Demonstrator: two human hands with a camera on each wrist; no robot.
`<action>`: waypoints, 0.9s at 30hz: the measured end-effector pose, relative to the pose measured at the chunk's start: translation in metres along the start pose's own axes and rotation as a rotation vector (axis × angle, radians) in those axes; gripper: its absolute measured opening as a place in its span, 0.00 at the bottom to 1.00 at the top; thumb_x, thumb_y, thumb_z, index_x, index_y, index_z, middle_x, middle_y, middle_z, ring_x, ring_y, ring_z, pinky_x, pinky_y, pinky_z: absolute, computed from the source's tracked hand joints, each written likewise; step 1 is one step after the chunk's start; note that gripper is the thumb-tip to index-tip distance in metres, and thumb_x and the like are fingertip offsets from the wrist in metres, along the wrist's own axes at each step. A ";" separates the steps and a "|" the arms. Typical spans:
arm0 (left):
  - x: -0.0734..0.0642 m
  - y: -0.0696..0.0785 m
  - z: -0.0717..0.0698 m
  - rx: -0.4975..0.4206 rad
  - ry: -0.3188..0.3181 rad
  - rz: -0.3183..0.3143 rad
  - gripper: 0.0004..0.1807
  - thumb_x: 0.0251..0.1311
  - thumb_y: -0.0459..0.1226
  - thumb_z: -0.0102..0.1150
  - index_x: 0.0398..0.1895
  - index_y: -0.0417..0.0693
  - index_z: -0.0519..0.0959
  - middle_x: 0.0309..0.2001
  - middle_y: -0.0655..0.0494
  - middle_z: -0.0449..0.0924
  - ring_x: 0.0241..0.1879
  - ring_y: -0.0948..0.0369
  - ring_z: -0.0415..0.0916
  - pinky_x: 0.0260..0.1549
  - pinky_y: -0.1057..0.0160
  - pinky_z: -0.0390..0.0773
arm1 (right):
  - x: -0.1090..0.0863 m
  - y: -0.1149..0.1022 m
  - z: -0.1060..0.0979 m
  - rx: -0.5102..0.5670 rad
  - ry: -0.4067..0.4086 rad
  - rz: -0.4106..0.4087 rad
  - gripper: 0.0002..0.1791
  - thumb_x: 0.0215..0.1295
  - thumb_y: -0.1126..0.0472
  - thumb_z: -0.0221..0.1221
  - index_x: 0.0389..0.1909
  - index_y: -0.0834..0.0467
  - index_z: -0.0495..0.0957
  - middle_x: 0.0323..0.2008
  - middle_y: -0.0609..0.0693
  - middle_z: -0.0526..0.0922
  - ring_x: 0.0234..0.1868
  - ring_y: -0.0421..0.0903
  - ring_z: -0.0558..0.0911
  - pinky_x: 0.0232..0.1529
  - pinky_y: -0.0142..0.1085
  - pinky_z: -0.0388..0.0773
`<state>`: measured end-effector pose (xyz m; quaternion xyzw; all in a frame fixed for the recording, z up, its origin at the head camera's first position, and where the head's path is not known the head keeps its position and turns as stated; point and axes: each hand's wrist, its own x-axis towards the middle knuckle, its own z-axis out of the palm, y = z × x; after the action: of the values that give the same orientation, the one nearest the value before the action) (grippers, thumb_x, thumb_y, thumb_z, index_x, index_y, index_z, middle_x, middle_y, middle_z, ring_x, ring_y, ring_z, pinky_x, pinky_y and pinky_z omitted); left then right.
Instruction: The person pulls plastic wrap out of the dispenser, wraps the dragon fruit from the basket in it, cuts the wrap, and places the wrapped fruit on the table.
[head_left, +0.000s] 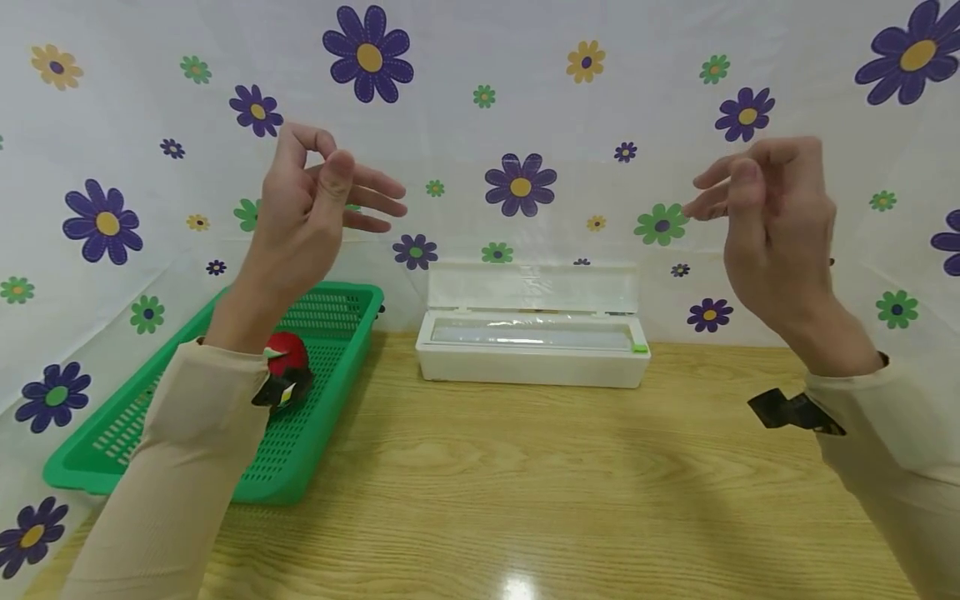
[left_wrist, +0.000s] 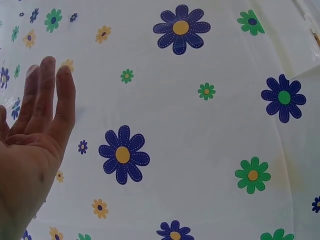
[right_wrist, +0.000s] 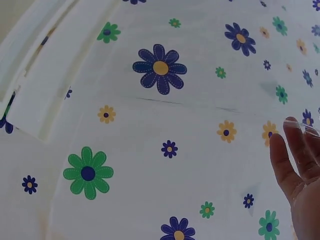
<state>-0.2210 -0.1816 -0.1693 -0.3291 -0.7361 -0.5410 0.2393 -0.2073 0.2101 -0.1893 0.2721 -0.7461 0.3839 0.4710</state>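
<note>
Both hands are raised in front of the flowered backdrop, well apart, with a see-through sheet of cling film between them. It shows as faint glints and a thin edge over the fingers in the right wrist view. My left hand pinches it between thumb and bent index finger, the other fingers stretched inward. In the same way my right hand pinches the opposite side. Below and between the hands stands a white cling film dispenser, its lid raised and a film roll inside.
A green plastic basket sits on the left of the wood-patterned table. In it lies a red rounded thing, partly hidden by the left wrist. A bright green tab marks the dispenser's right end. The flowered sheet hangs behind the table.
</note>
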 end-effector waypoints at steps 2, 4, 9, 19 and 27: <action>-0.002 0.000 0.000 -0.017 -0.006 -0.012 0.03 0.80 0.41 0.41 0.46 0.53 0.63 0.41 0.62 0.90 0.40 0.64 0.89 0.40 0.67 0.86 | -0.003 0.000 0.000 0.076 -0.009 0.027 0.09 0.80 0.64 0.43 0.51 0.60 0.70 0.38 0.33 0.82 0.33 0.27 0.84 0.42 0.20 0.80; -0.004 0.000 0.001 -0.036 -0.011 -0.027 0.03 0.80 0.42 0.41 0.46 0.54 0.63 0.41 0.60 0.91 0.40 0.63 0.90 0.40 0.66 0.86 | -0.005 0.000 0.000 0.141 -0.020 0.049 0.09 0.80 0.63 0.42 0.51 0.61 0.69 0.38 0.35 0.83 0.32 0.31 0.85 0.39 0.21 0.81; -0.006 -0.001 0.004 -0.030 -0.033 -0.072 0.04 0.80 0.43 0.40 0.46 0.55 0.62 0.40 0.62 0.90 0.39 0.62 0.90 0.39 0.65 0.86 | -0.011 0.003 -0.001 0.188 -0.042 0.083 0.09 0.81 0.62 0.43 0.51 0.61 0.68 0.38 0.39 0.84 0.30 0.34 0.86 0.34 0.23 0.82; -0.013 -0.006 0.008 -0.034 -0.068 -0.125 0.05 0.80 0.44 0.41 0.46 0.55 0.62 0.40 0.63 0.90 0.40 0.63 0.90 0.40 0.64 0.87 | -0.021 0.009 -0.002 0.170 -0.100 0.116 0.10 0.82 0.63 0.44 0.53 0.65 0.68 0.40 0.37 0.83 0.31 0.32 0.86 0.35 0.23 0.82; -0.023 -0.017 0.012 -0.056 -0.081 -0.143 0.05 0.80 0.44 0.41 0.45 0.55 0.62 0.40 0.61 0.90 0.39 0.61 0.90 0.39 0.63 0.87 | -0.029 0.011 0.001 0.274 -0.126 0.157 0.08 0.81 0.65 0.43 0.52 0.64 0.67 0.40 0.44 0.84 0.29 0.35 0.86 0.33 0.24 0.83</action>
<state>-0.2181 -0.1790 -0.2000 -0.3037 -0.7514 -0.5632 0.1610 -0.2046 0.2170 -0.2197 0.2984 -0.7336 0.4999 0.3506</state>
